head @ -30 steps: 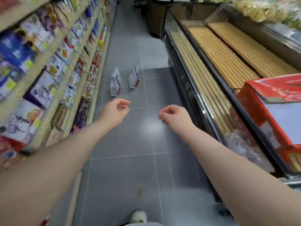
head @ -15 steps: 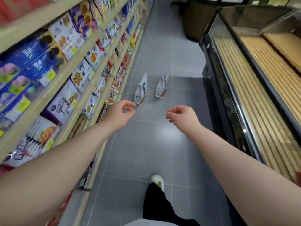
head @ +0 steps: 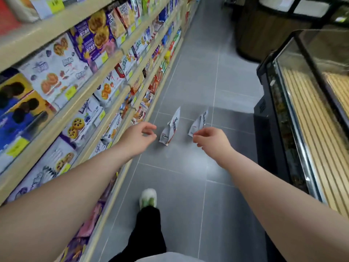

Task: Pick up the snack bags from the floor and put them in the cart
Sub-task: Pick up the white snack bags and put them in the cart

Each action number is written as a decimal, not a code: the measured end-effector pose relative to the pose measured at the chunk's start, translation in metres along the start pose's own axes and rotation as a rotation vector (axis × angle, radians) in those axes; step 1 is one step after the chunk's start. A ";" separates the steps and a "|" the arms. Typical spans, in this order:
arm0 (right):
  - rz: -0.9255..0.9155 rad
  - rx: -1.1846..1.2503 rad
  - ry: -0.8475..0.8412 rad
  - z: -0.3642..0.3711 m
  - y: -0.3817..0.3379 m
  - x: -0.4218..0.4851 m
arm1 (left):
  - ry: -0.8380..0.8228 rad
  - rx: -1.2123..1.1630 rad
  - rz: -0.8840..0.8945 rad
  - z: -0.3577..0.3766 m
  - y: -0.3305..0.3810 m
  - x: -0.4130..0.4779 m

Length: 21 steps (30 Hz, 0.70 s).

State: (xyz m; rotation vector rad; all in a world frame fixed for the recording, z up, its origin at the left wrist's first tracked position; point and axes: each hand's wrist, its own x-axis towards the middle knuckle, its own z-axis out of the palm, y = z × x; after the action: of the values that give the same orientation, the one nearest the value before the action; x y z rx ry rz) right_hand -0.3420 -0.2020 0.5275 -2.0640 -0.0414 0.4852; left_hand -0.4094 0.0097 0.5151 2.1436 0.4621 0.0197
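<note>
Two white snack bags stand on the grey tiled floor ahead of me: the left bag (head: 171, 128) and the right bag (head: 198, 122). My left hand (head: 138, 136) is stretched forward just left of the left bag, fingers loosely curled, holding nothing. My right hand (head: 211, 139) reaches forward in front of the right bag and overlaps its lower corner in the view; its fingers are loosely curled and empty. No cart is in view.
Shelves of cookie and snack boxes (head: 79, 87) run along the left. A black glass-fronted display case (head: 294, 114) lines the right. A dark round stand (head: 264, 35) is at the far right. My foot in a white-green shoe (head: 148, 198) is stepping forward.
I have walked forward down the aisle; the bags are nearer and both hands have come close to them. The red cart seen at the right a second ago has left the view.
</note>
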 end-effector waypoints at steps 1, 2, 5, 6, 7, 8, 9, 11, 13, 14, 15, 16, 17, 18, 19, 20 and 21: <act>0.002 -0.001 0.003 0.001 -0.005 0.019 | -0.009 -0.009 -0.004 0.000 -0.002 0.022; 0.006 0.002 0.014 0.003 -0.010 0.046 | -0.027 -0.016 -0.006 0.000 -0.004 0.053; 0.042 0.026 0.067 0.009 -0.026 0.119 | -0.079 0.004 0.006 0.001 -0.009 0.138; 0.058 0.033 0.077 0.011 -0.030 0.140 | -0.091 0.015 0.009 0.001 -0.009 0.161; 0.078 0.034 0.081 0.013 -0.035 0.163 | -0.107 0.026 0.001 0.001 -0.008 0.187; 0.096 0.032 0.080 0.014 -0.038 0.183 | -0.116 0.042 -0.003 0.002 -0.008 0.209; 0.116 0.039 0.078 0.015 -0.040 0.203 | -0.128 0.059 -0.013 0.004 -0.009 0.230; 0.157 0.042 0.084 0.018 -0.040 0.238 | -0.154 0.101 -0.041 0.010 -0.014 0.269; 0.195 0.052 0.089 0.022 -0.036 0.267 | -0.189 0.103 -0.063 0.019 -0.023 0.301; 0.210 0.055 0.092 0.025 -0.032 0.282 | -0.201 0.107 -0.074 0.026 -0.029 0.316; 0.225 0.052 0.092 0.030 -0.023 0.300 | -0.206 0.108 -0.093 0.036 -0.038 0.332; 0.229 0.043 0.090 0.033 -0.017 0.313 | -0.207 0.118 -0.105 0.045 -0.045 0.343; 0.238 0.028 0.085 0.039 -0.006 0.328 | -0.209 0.125 -0.120 0.056 -0.056 0.355; 0.243 0.016 0.082 0.046 0.006 0.341 | -0.206 0.125 -0.134 0.068 -0.067 0.365; 0.248 0.001 0.081 0.052 0.019 0.354 | -0.197 0.125 -0.151 0.081 -0.080 0.375; 0.252 -0.005 0.078 0.062 0.039 0.371 | -0.192 0.124 -0.173 0.100 -0.098 0.387; 0.258 -0.010 0.082 0.069 0.056 0.383 | -0.192 0.122 -0.201 0.115 -0.114 0.396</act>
State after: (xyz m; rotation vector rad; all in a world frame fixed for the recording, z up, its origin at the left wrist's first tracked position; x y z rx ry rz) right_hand -0.0240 -0.0884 0.3267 -2.1074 0.2743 0.5568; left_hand -0.0565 0.1089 0.2949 2.1818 0.5750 -0.3321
